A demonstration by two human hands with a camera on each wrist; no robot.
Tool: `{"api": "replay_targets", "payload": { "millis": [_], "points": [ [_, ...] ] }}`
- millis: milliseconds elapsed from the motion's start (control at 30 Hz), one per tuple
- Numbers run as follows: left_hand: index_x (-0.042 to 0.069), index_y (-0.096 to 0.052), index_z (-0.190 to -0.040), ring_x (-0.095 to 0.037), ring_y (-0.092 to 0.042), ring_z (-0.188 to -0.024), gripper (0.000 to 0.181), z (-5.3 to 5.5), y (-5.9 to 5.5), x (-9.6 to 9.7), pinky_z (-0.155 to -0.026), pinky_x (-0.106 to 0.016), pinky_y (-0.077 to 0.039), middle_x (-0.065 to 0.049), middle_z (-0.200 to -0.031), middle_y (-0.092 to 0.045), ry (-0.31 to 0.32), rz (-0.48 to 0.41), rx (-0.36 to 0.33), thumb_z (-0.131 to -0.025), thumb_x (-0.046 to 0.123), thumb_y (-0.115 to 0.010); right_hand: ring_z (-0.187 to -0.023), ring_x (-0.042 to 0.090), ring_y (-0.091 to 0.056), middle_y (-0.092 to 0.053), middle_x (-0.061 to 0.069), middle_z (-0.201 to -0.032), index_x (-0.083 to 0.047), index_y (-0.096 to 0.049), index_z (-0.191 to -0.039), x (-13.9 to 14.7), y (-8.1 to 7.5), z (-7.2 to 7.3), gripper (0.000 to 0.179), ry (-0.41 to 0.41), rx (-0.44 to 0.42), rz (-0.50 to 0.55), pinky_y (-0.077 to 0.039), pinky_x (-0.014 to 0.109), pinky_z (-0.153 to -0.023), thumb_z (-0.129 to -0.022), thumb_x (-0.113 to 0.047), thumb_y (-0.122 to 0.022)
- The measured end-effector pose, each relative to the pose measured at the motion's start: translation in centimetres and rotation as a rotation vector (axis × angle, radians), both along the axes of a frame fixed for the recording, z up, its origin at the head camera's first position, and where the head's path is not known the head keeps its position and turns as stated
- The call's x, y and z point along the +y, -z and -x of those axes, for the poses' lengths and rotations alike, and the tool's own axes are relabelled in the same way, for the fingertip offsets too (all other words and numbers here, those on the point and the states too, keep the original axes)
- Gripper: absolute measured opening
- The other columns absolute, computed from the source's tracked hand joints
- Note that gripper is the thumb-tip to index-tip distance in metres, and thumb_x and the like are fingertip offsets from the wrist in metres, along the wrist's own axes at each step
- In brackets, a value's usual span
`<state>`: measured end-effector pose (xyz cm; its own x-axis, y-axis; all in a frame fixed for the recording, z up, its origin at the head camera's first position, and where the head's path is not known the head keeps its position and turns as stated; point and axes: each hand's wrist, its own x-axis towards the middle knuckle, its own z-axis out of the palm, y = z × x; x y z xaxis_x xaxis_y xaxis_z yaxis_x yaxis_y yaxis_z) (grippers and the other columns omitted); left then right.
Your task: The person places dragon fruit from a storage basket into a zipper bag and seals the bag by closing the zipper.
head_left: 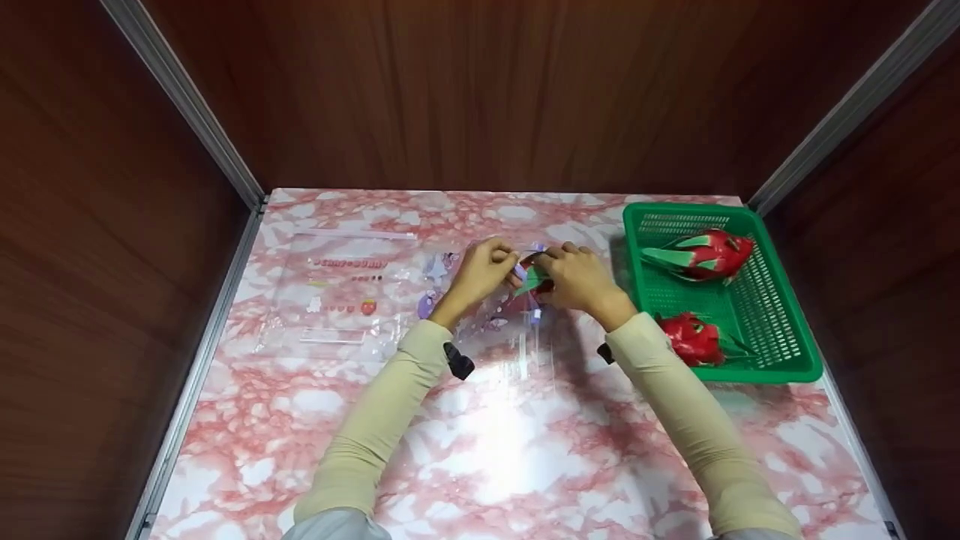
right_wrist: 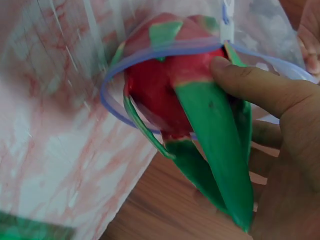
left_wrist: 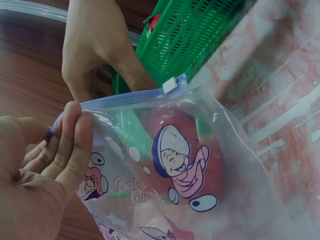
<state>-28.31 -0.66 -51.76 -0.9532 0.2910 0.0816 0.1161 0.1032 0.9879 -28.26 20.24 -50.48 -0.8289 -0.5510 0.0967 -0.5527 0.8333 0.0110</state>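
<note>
A clear zip bag (left_wrist: 240,165) with a purple slider edge and cartoon prints is spread at its mouth in the left wrist view. My left hand (head_left: 480,274) pinches one end of that purple edge. In my right hand (head_left: 581,279) is a red dragon fruit (right_wrist: 155,90) with long green leaves, gripped near the leaf end. Its round body sits within the bag's mouth, while the leaves stick out past the edge. The white slider (left_wrist: 170,85) is at the far end of the edge from my left fingers.
On the right stands a green basket (head_left: 806,337) holding two more dragon fruits, one at the back (head_left: 720,255) and one in front (head_left: 690,341). Another clear printed bag (head_left: 330,292) lies flat on the marbled table (head_left: 300,450) at left. Wooden panels (head_left: 480,97) enclose the table.
</note>
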Motion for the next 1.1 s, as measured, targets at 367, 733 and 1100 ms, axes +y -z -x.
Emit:
{"api": "replay_targets", "payload": {
  "millis": [367, 733, 1100],
  "points": [
    [-0.012, -0.064, -0.118, -0.013, -0.073, -0.062, 0.02, 0.0, 0.1, -0.1, -0.067, -0.038, -0.068, -0.025, -0.093, -0.077, -0.017, -0.008, -0.003, -0.107, 0.005, -0.06, -0.117, 0.048, -0.068, -0.069, 0.025, -0.131, -0.003, -0.058, -0.144, 2.3, -0.3, -0.2, 0.073, 0.115, -0.163, -0.023, -0.059, 0.064, -0.096, -0.09, -0.044, -0.084],
    [-0.015, -0.063, -0.121, -0.012, -0.072, -0.061, 0.024, 0.0, 0.3, 0.2, -0.068, -0.044, -0.068, -0.024, -0.094, -0.077, -0.013, -0.006, -0.016, -0.107, 0.005, -0.061, -0.102, 0.049, -0.073, -0.072, 0.029, -0.118, -0.003, -0.054, -0.147, 3.4, 0.6, -0.5, 0.062, 0.052, -0.26, 0.06, -0.061, 0.063, -0.085, -0.099, -0.034, -0.077],
    [-0.01, -0.065, -0.117, -0.014, -0.073, -0.062, 0.018, -0.1, 0.1, 0.2, -0.064, -0.034, -0.067, -0.025, -0.095, -0.078, -0.015, -0.001, -0.01, -0.108, 0.004, -0.059, -0.093, 0.044, -0.074, -0.074, 0.021, -0.103, -0.004, -0.063, -0.122, 4.0, 1.5, -0.3, 0.045, -0.014, -0.178, 0.167, -0.061, 0.059, -0.076, -0.094, -0.033, -0.081]
  ]
}}
